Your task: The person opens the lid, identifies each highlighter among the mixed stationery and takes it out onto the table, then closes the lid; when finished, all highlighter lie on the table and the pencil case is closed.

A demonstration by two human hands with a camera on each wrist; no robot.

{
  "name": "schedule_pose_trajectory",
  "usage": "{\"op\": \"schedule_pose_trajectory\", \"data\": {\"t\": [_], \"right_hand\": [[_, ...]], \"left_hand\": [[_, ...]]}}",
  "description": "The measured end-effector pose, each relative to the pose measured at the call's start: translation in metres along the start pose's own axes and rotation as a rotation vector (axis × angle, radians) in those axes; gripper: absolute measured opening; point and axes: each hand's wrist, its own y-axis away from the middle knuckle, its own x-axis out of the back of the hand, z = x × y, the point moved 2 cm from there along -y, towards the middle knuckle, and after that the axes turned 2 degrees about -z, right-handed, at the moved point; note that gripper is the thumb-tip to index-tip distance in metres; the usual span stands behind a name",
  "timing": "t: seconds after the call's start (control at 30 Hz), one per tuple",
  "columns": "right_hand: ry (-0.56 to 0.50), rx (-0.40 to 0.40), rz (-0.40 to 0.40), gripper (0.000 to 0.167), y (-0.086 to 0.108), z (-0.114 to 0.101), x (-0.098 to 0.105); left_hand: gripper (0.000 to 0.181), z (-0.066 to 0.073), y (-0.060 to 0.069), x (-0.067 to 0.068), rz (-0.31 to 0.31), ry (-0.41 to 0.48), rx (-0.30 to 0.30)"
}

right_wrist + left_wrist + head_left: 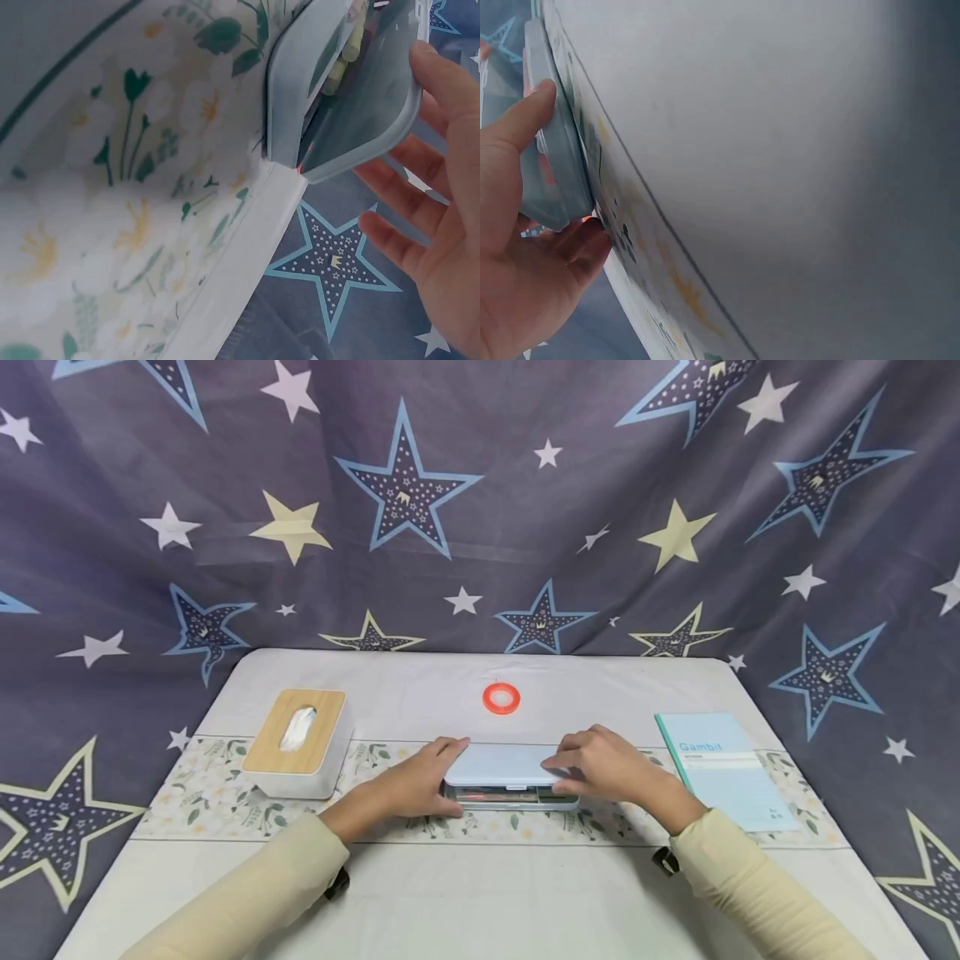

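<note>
A pale blue pencil case (498, 766) lies at the middle of the table, its lid partly raised along the front. My left hand (420, 779) holds the case's left end, with the thumb at the front and the other fingers behind. At the right end my right hand (609, 766) holds the lid (375, 120) between the thumb at its front edge and fingers over its top. Through the gap, pens (346, 52) show inside the case; some of the contents are hidden by the lid.
An orange-red roll of tape (501, 686) lies behind the case. To the left stands a tissue box (330, 768) with a wooden top. A light blue notebook (738, 797) lies to the right. A star-patterned curtain (480, 527) hangs behind the table.
</note>
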Motion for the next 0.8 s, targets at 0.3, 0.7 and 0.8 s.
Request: {"op": "schedule_pose_trajectory", "data": {"t": [0.3, 0.7, 0.8], "right_hand": [[-0.122, -0.01, 0.006, 0.024, -0.009, 0.009, 0.012], [-0.286, -0.143, -0.031, 0.021, -0.011, 0.031, 0.024], [-0.297, -0.158, -0.007, 0.019, -0.01, 0.037, 0.024]], "left_hand": [[0.109, -0.004, 0.003, 0.007, 0.011, 0.116, 0.014], [0.12, -0.009, 0.005, 0.004, 0.03, 0.17, 0.058], [0.124, -0.009, 0.005, 0.004, 0.034, 0.166, 0.059]]}}
